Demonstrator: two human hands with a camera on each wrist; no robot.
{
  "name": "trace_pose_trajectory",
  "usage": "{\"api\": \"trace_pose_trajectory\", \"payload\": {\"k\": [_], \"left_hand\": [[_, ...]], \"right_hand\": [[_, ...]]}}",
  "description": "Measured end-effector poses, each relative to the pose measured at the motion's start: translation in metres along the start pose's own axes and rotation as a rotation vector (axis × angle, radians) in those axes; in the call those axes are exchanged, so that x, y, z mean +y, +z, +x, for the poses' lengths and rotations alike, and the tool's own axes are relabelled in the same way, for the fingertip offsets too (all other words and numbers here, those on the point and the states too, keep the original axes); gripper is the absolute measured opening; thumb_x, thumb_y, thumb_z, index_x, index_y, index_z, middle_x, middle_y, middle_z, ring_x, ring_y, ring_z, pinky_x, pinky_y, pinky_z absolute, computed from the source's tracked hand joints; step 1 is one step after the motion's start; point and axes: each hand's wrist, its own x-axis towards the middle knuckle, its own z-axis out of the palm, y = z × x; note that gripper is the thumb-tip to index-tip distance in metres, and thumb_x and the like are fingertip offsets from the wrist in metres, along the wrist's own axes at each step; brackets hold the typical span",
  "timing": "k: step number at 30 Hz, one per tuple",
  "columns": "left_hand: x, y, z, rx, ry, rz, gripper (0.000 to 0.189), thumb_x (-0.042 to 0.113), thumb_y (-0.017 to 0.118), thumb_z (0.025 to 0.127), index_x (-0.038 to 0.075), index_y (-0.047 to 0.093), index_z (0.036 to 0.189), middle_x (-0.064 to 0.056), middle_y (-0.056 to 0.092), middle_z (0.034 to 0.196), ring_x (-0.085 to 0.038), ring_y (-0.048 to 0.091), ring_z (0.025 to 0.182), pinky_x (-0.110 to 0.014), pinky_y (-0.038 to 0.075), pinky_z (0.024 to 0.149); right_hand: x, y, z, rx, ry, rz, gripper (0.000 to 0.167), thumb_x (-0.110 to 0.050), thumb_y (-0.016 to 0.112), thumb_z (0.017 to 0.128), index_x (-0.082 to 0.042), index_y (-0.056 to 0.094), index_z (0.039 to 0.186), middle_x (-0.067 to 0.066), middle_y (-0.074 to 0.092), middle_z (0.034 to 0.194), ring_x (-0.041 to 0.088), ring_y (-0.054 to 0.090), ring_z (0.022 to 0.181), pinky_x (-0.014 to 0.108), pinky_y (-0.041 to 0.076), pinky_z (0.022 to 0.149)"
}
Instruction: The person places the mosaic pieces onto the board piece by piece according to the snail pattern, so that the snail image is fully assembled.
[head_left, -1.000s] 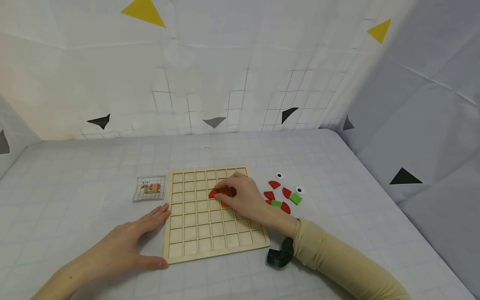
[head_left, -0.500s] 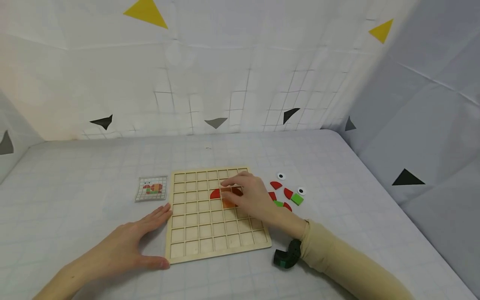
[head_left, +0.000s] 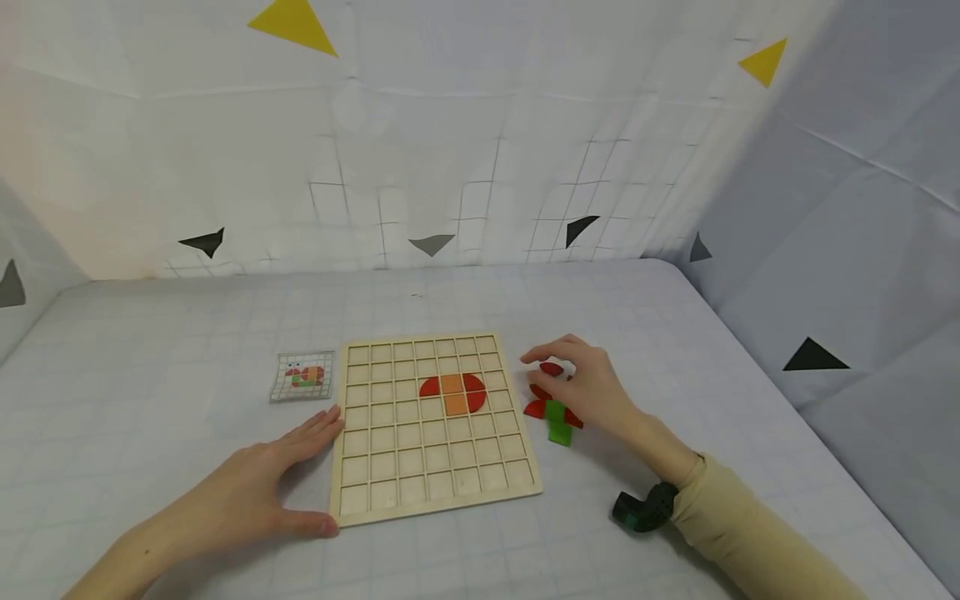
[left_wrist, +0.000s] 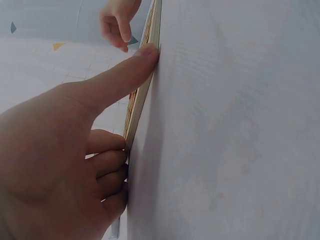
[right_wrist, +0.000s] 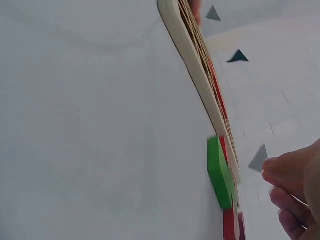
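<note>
Flat against the left edge of the gridded wooden board (head_left: 397, 462), my left hand (head_left: 240, 483) touches it with straight fingers and thumb spread apart. Two orange squares (head_left: 454, 394) lie in its cells, with red quarter-circle pieces (head_left: 430, 387) on both sides. To the right of the board, my right hand (head_left: 588, 387) hovers over the loose pieces, thumb and index finger bent with a gap between them and holding nothing. A red piece (head_left: 551, 368) shows near that gap. Green squares (head_left: 559, 432) and more red pieces (head_left: 535, 408) lie below it; the hand hides others.
Left of the board lies a small pattern card (head_left: 302, 367) with a red, orange and green figure on a grid. A dark wrist device (head_left: 643, 510) sits at my right cuff. A white wall (head_left: 480, 125) stands behind the table.
My right hand has let go of the red piece in the board and moved right to the loose pieces, uncovering the orange and red pieces on the board. My left hand stays put.
</note>
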Motion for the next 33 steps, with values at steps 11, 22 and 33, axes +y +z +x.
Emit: {"api": "trace_pose_trajectory", "payload": {"k": [11,22,33], "left_hand": [[-0.001,0.0,-0.002,0.009,0.002,0.006,0.106,0.081,0.065,0.067,0.022,0.044,0.152,0.005,0.034,0.162,-0.027,0.042,0.143,-0.055,0.043,0.104],[0.001,-0.001,-0.001,0.001,-0.006,0.01,0.107,0.082,0.064,0.067,0.022,0.042,0.153,0.005,0.033,0.162,-0.027,0.041,0.144,-0.054,0.042,0.105],[-0.001,0.001,0.0,0.001,-0.005,0.003,0.107,0.082,0.064,0.067,0.022,0.042,0.153,0.005,0.032,0.162,-0.027,0.039,0.145,-0.056,0.042,0.106]], "right_hand": [[0.019,-0.016,-0.011,-0.095,0.068,-0.025,0.019,-0.009,0.081,0.082,-0.013,0.077,0.1,-0.004,0.072,0.099,0.014,0.064,0.096,0.038,0.057,0.082],[0.03,-0.021,-0.013,-0.178,0.017,-0.052,0.02,-0.016,0.085,0.079,-0.021,0.076,0.097,-0.006,0.07,0.093,0.014,0.059,0.085,0.032,0.051,0.072],[0.031,-0.02,-0.014,-0.173,0.013,-0.042,0.023,-0.013,0.085,0.079,-0.017,0.076,0.101,-0.005,0.071,0.097,0.014,0.061,0.089,0.033,0.054,0.075]]}}
